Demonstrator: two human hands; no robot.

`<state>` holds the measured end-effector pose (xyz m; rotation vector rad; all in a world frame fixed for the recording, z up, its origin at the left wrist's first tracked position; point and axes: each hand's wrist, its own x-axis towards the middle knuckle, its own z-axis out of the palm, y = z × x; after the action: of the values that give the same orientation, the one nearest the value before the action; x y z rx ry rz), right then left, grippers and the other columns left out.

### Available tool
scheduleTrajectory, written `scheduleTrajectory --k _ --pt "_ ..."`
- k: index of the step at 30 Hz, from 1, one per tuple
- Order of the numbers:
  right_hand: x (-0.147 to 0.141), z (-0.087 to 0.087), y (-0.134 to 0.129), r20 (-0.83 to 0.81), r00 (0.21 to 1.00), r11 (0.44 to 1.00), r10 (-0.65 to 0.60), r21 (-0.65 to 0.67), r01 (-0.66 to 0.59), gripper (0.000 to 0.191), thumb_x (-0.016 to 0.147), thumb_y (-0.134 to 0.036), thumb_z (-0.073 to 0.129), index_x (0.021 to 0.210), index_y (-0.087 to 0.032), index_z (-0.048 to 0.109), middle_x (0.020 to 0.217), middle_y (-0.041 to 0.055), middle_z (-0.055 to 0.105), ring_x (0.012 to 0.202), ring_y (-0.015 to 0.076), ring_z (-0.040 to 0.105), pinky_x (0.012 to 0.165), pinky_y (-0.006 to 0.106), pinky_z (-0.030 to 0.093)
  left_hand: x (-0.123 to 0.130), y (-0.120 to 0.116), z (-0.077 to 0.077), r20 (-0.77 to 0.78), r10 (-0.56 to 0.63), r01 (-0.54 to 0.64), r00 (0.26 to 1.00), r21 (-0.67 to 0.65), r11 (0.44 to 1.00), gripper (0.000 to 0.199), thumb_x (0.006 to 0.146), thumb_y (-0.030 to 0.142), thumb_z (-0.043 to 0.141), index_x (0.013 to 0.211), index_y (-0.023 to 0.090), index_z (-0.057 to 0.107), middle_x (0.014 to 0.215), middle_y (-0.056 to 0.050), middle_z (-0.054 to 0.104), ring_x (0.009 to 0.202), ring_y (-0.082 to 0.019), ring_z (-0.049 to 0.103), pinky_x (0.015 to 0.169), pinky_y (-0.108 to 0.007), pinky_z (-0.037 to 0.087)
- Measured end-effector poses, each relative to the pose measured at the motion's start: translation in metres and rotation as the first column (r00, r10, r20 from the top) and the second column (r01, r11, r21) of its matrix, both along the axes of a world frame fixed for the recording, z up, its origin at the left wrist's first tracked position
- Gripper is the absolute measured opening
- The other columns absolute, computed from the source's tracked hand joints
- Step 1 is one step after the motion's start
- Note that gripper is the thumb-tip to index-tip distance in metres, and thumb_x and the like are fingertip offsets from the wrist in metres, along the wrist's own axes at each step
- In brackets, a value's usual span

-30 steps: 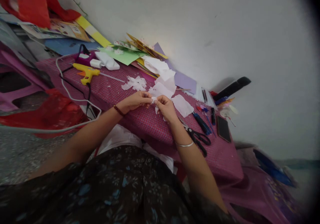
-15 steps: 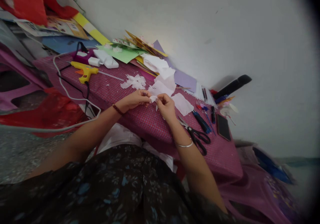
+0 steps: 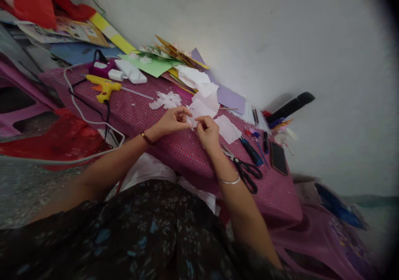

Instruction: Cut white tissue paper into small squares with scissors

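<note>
One left hand [image 3: 174, 121] is open, thumb and fingers parted; one right hand [image 3: 208, 133] curls its fingertips close together, though whether they grip anything is unclear; white paper [image 3: 192, 123] shows between them; on the bench [image 3: 277, 192] lie one yellow glue gun [image 3: 107, 87], one pair of scissors [image 3: 243, 167] and one phone [image 3: 278, 158].

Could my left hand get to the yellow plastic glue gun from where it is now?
Probably yes. Your left hand looks open, and nothing upright seems to stand between it and the yellow glue gun, across the reddish checkered tablecloth. The thin whitish stick behind the gun lies low.
</note>
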<state>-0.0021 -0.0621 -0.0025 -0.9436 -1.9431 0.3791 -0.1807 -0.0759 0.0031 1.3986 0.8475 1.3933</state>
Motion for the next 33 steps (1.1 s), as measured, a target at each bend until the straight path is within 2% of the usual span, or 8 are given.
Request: scheduleTrajectory --k 4,7,12,16,19,23,28,33 --pt "-0.001 -0.001 -0.001 -0.007 1.000 1.000 0.005 0.001 -0.005 0.020 0.082 -0.015 0.049 0.089 -0.024 0.065 0.079 0.0027 0.061 0.071 0.0180 0.057 0.070 0.032 0.046 0.006 -0.003 -0.003 -0.135 0.061 -0.044 0.989 0.122 0.992 0.030 0.057 0.005 0.082 0.079 0.019 0.067 0.057 0.006 0.049 0.054 -0.009 0.041 0.054 -0.024 0.028" --pt "-0.002 -0.002 -0.001 -0.032 0.999 1.000 0.023 -0.007 -0.024 0.018 0.082 -0.014 0.050 0.088 -0.023 0.064 0.077 0.0018 0.059 0.070 0.0173 0.055 0.070 0.032 0.044 0.008 -0.002 -0.007 -0.212 0.134 -0.090 0.968 0.208 0.974 0.019 0.064 0.007 0.079 0.073 0.018 0.067 0.060 0.005 0.049 0.054 -0.009 0.038 0.054 -0.025 0.025" --pt "-0.006 -0.002 -0.001 -0.179 0.982 0.976 0.058 -0.199 -0.093 0.022 0.084 -0.019 0.056 0.104 -0.026 0.058 0.065 -0.0057 0.046 0.059 0.0137 0.046 0.060 0.028 0.039 0.005 0.001 -0.011 -0.262 0.217 -0.146 0.940 0.267 0.953 0.016 0.072 0.004 0.068 0.069 0.019 0.063 0.065 0.003 0.052 0.058 -0.011 0.041 0.058 -0.026 0.028" --pt "-0.008 0.000 -0.001 -0.397 0.918 0.857 0.017 -0.468 -0.218 0.014 0.082 -0.029 0.063 0.089 -0.025 0.051 0.060 -0.0081 0.048 0.050 0.0097 0.047 0.050 0.023 0.038 0.004 -0.002 -0.011 -0.343 0.352 -0.203 0.871 0.400 0.894 0.017 0.074 0.004 0.066 0.070 0.020 0.061 0.068 0.001 0.049 0.063 -0.013 0.042 0.064 -0.027 0.031" --pt "-0.008 0.002 -0.003 -0.417 0.908 0.752 0.043 -0.584 -0.304 0.026 0.082 -0.045 0.064 0.078 -0.023 0.050 0.061 -0.0061 0.055 0.046 0.0084 0.050 0.043 0.021 0.040 0.005 -0.005 -0.010 -0.410 0.405 -0.193 0.817 0.467 0.863 0.018 0.075 0.004 0.064 0.069 0.020 0.059 0.070 0.000 0.050 0.067 -0.015 0.043 0.068 -0.028 0.032" --pt "-0.010 0.003 -0.004 -0.437 0.898 0.703 0.055 -0.622 -0.345 0.035 0.076 -0.053 0.068 0.075 -0.022 0.052 0.064 -0.0061 0.058 0.046 0.0074 0.053 0.040 0.019 0.043 0.005 -0.006 -0.011 -0.493 0.443 -0.164 0.749 0.510 0.845 0.015 0.077 0.007 0.061 0.072 0.020 0.057 0.072 0.000 0.052 0.068 -0.015 0.046 0.067 -0.027 0.034" --pt "-0.011 0.002 -0.003 -0.450 0.893 0.696 0.034 -0.630 -0.344 0.032 0.073 -0.048 0.073 0.076 -0.021 0.055 0.061 -0.0069 0.058 0.044 0.0074 0.052 0.038 0.019 0.043 0.004 -0.005 -0.014 -0.577 0.539 -0.110 0.614 0.613 0.782 0.010 0.081 0.010 0.056 0.076 0.018 0.056 0.075 -0.001 0.056 0.067 -0.015 0.049 0.063 -0.027 0.037" --pt "-0.011 0.003 -0.003 -0.461 0.887 0.703 0.005 -0.629 -0.331 0.031 0.077 -0.048 0.068 0.072 -0.022 0.053 0.058 -0.0072 0.057 0.043 0.0068 0.050 0.037 0.018 0.042 0.004 -0.004 -0.014 -0.596 0.498 -0.031 0.630 0.622 0.783 0.009 0.078 0.011 0.054 0.082 0.017 0.059 0.077 -0.002 0.059 0.067 -0.015 0.052 0.063 -0.027 0.039"
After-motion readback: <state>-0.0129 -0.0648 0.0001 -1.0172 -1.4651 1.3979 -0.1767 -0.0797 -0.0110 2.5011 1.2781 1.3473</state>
